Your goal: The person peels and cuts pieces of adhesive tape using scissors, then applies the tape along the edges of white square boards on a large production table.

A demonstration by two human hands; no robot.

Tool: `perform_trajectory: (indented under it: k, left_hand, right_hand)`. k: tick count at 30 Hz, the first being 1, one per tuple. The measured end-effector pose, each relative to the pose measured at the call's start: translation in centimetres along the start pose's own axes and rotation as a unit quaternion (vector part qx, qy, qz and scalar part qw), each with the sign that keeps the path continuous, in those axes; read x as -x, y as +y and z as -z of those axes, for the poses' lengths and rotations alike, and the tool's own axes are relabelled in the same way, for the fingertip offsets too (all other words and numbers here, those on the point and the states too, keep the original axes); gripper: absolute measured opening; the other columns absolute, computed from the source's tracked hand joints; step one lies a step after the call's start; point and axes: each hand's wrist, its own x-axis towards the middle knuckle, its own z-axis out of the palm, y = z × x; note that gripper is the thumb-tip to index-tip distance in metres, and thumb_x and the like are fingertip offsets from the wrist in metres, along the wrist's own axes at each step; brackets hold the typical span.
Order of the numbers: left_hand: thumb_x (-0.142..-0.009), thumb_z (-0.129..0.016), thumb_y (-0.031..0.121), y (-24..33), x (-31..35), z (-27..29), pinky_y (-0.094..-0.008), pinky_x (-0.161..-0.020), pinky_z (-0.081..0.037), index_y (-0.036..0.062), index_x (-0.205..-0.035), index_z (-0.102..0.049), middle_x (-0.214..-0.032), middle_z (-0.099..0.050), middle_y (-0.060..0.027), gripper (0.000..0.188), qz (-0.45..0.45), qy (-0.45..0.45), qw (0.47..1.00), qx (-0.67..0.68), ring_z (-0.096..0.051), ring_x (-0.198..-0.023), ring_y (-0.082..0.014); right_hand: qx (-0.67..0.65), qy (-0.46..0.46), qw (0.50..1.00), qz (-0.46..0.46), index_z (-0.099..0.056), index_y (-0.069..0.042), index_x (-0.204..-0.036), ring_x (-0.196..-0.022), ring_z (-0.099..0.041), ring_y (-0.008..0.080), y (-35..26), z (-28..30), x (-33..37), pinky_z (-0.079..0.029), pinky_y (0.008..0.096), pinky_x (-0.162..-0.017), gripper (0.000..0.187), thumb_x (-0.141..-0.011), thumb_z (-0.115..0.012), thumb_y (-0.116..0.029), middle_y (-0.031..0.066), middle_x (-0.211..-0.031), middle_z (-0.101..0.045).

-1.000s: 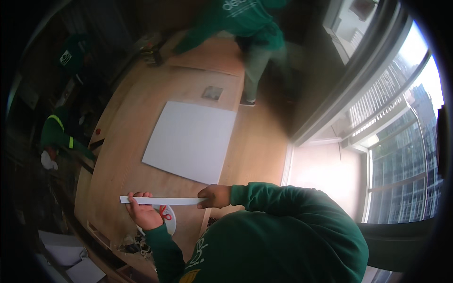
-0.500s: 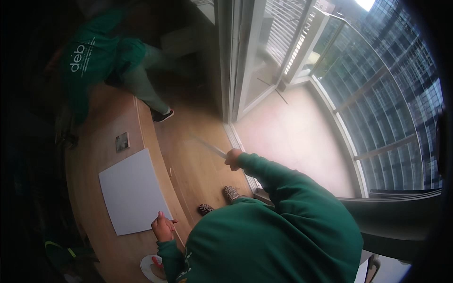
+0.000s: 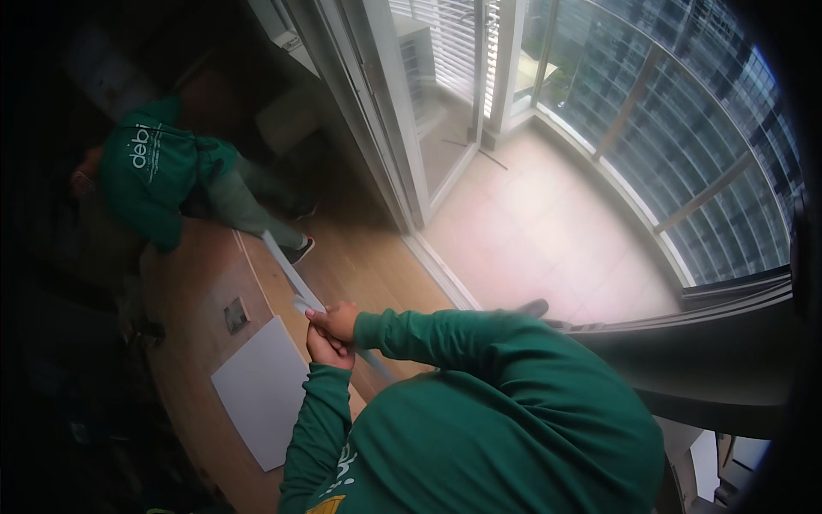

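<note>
My two hands meet in front of me, above the near edge of a wooden table (image 3: 193, 330). Between them runs a long, thin, whitish strip (image 3: 282, 263), pointing away to the far left, with its other end trailing down toward my body. A short curled or folded bit of it shows by my fingers. My right hand (image 3: 342, 322) is closed on the strip from above. Just below it my left hand (image 3: 327, 349) is closed too, its fingers partly covered by the right. A white rectangular sheet or board (image 3: 261, 390) lies flat on the table beside my left forearm.
A small square greyish item (image 3: 235, 315) lies on the table past the white sheet. Farther left, a person in a green shirt (image 3: 141, 171) leans over the table's far end. An open glass door (image 3: 445, 146) leads to a balcony floor (image 3: 548, 231) with a glass railing (image 3: 634, 111).
My right hand has swung left with the strip and met my left hand. My left hand, spread and empty before, has moved forward and closed on the strip. The view has shifted.
</note>
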Motion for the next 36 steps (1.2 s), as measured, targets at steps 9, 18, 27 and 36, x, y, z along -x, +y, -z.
perform_trajectory:
  k: [9,18,27,36]
  left_hand:
    - [-0.104,-0.032,0.036,-6.1,12.8,-4.1,-0.0413,-0.111,-0.028,-0.0031,-0.137,-0.04,-0.135,-0.047,-0.0176,0.052,-0.1,-0.051,0.962,-0.251,-0.042,-0.13,-0.0306]
    - [-0.095,-0.057,0.024,-2.3,11.7,1.4,-0.0381,-0.103,-0.038,0.0,-0.107,-0.058,-0.114,-0.063,-0.0171,0.026,-0.214,0.006,0.772,-0.599,-0.054,-0.12,-0.0282]
    - [-0.088,-0.06,0.02,-3.1,11.3,7.9,-0.046,-0.067,-0.049,0.0046,-0.104,-0.056,-0.086,-0.062,-0.0209,0.023,-0.125,-0.01,0.66,-0.74,-0.06,-0.077,-0.0422]
    - [-0.097,-0.051,0.034,2.2,11.9,12.1,-0.0487,-0.062,-0.046,0.0044,-0.086,-0.054,-0.076,-0.061,-0.0211,0.032,-0.081,0.075,0.578,-0.809,-0.059,-0.072,-0.0433]
  right_hand:
    - [0.212,0.116,0.967,0.076,-0.065,-0.003,-0.097,-0.088,-0.065,0.0375,15.1,0.8,-0.3,-0.052,0.0434,-0.074,0.027,-0.086,-0.062,-0.027,0.0221,-0.091,-0.067]
    - [0.293,-0.234,0.927,0.013,-0.063,0.0,-0.085,-0.053,-0.063,0.0211,10.0,-5.0,4.3,-0.05,0.0352,-0.051,0.016,-0.08,-0.067,-0.015,0.0107,-0.065,-0.063]
    - [0.202,-0.348,0.915,-0.014,-0.065,-0.004,-0.086,-0.05,-0.057,0.0168,7.2,-0.1,3.2,-0.045,0.0308,-0.045,0.021,-0.078,-0.074,-0.022,0.0065,-0.062,-0.059]
    - [0.422,-0.163,0.886,0.105,-0.065,-0.006,-0.099,-0.093,-0.061,0.0382,6.1,0.8,0.1,-0.046,0.0468,-0.082,0.052,-0.093,-0.049,-0.055,0.0189,-0.094,-0.066]
